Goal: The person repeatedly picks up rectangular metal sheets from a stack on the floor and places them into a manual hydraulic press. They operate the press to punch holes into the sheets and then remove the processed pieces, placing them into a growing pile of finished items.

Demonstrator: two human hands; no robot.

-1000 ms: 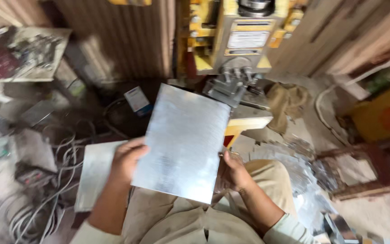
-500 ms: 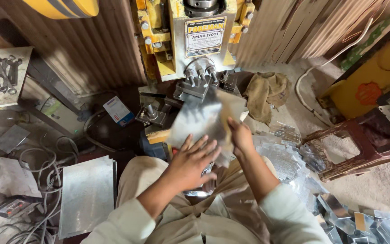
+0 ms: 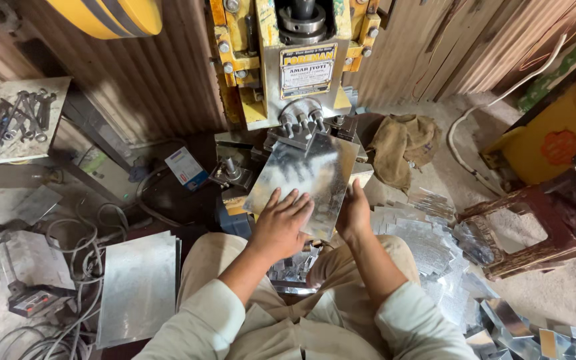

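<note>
A thin, shiny metal sheet (image 3: 305,181) is held flat under the yellow press (image 3: 288,60), its far edge beneath the punch. It is pressed down by the left hand (image 3: 281,223), fingers spread, and gripped at its right edge by the right hand (image 3: 353,215). The sheet is judged light, stiff, slippery and sharp-edged, best taken at its near edges; a sheet stack (image 3: 138,287) lies at the left.

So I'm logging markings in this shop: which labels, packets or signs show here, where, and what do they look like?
Nameplate: on the yellow press, top centre; rectangular, yellow band above a white field with dark print.
Packet: on the floor left of the press; small, white and blue with red.
Round mark: on the yellow panel at right; orange.
</note>
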